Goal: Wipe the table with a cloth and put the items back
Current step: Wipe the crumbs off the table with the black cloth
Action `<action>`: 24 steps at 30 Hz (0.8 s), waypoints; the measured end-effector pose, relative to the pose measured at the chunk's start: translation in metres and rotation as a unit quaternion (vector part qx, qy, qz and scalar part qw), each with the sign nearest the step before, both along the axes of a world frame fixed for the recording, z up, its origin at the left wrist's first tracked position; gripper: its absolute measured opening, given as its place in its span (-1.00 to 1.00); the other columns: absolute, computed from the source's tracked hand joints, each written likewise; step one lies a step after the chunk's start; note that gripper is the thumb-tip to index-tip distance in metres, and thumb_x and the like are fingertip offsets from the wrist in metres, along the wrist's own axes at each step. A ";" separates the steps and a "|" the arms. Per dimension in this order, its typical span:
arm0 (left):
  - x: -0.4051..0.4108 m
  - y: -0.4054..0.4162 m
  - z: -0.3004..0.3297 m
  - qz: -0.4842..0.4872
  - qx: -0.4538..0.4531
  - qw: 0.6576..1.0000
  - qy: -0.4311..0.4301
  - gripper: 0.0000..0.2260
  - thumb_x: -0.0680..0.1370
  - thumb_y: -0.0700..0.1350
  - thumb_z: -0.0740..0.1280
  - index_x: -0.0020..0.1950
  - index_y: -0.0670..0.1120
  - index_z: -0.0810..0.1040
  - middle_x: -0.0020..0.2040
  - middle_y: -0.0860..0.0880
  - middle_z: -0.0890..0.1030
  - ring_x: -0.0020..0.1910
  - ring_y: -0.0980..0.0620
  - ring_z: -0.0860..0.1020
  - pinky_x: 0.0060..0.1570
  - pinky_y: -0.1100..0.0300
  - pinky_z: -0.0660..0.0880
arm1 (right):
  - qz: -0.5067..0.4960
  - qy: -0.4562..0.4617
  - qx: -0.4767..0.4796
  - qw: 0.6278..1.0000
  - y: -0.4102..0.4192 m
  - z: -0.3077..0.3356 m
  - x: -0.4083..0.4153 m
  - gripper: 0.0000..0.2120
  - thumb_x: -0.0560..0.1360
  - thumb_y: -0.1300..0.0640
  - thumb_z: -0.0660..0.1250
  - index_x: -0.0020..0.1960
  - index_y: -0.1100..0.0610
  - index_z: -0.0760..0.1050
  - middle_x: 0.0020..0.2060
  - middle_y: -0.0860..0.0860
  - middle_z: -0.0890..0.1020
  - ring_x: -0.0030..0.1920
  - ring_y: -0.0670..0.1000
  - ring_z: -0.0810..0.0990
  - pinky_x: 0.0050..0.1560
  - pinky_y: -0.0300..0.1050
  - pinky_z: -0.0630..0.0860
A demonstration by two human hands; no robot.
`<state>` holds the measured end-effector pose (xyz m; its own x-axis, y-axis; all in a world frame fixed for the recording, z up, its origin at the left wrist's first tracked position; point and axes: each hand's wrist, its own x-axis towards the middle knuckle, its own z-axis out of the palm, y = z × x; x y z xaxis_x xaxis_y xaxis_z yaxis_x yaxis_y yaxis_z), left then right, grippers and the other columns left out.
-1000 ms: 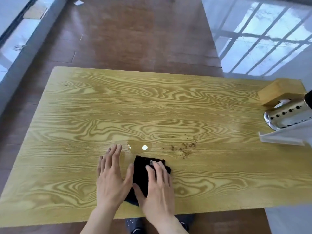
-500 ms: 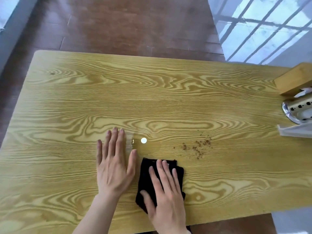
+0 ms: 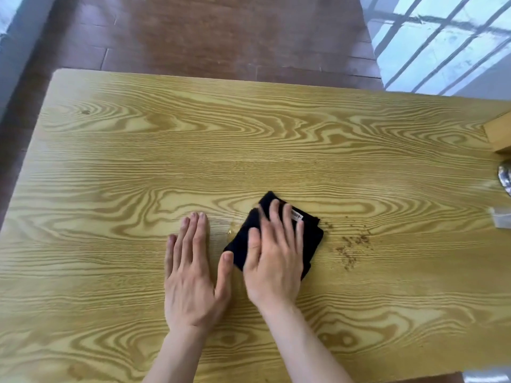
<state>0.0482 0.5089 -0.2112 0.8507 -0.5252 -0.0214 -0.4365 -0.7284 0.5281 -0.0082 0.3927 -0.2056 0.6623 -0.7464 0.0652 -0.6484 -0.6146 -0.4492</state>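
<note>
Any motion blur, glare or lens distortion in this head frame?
Head view: the right hand on the black cloth is smeared by motion blur, the left hand sharper; the table edges bow from the wide lens; bright window reflections glare on the floor upper right.

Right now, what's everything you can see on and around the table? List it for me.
table: one, yellow wood grain, fills the view
cloth: one, black, folded, flat on the table under the right hand
crumbs: one scatter, brown, just right of the cloth
wet patch: one, clear, at the cloth's left edge
wooden block: one, tan, far right edge
metal object: one, silver, right edge, mostly cut off
floor: dark red-brown boards beyond the table
hands: left hand flat on the table; right hand flat on the cloth
</note>
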 end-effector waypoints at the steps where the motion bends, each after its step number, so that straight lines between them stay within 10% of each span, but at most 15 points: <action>1: 0.001 0.000 0.000 -0.001 -0.006 1.000 0.001 -0.35 0.63 0.20 -0.02 0.66 -0.07 0.10 0.66 -0.02 0.19 0.66 0.07 0.06 0.62 -0.04 0.00 | 0.028 0.052 -0.021 0.998 0.002 -0.002 0.005 -0.47 0.70 -0.11 -0.14 0.58 0.00 0.28 0.61 0.02 0.21 0.65 0.04 0.03 0.60 0.17 0.07; 14: 0.000 0.002 -0.001 0.007 -0.042 0.999 0.011 -0.30 0.60 0.23 0.03 0.66 -0.10 0.10 0.66 -0.03 0.17 0.66 0.06 0.09 0.62 -0.04 0.01 | 0.309 0.165 -0.075 0.934 0.009 0.001 0.016 -0.36 0.65 -0.18 0.02 0.66 -0.07 -0.11 0.66 0.06 -0.11 0.65 0.11 -0.23 0.60 0.21 -0.05; 24: -0.001 0.004 0.002 -0.013 -0.010 1.000 0.009 -0.27 0.60 0.32 -0.02 0.66 -0.06 0.09 0.67 0.00 0.16 0.66 0.07 0.07 0.62 0.00 -0.03 | 0.227 0.128 -0.046 0.964 -0.007 0.001 -0.045 -0.28 0.65 -0.31 0.00 0.66 0.04 -0.07 0.65 -0.07 0.04 0.65 -0.04 -0.06 0.60 0.09 0.09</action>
<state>0.0472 0.5130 -0.2090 0.8358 -0.5483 -0.0261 -0.4461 -0.7062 0.5498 -0.0528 0.3860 -0.2048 0.9227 -0.3746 -0.0907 -0.3853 -0.8909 -0.2404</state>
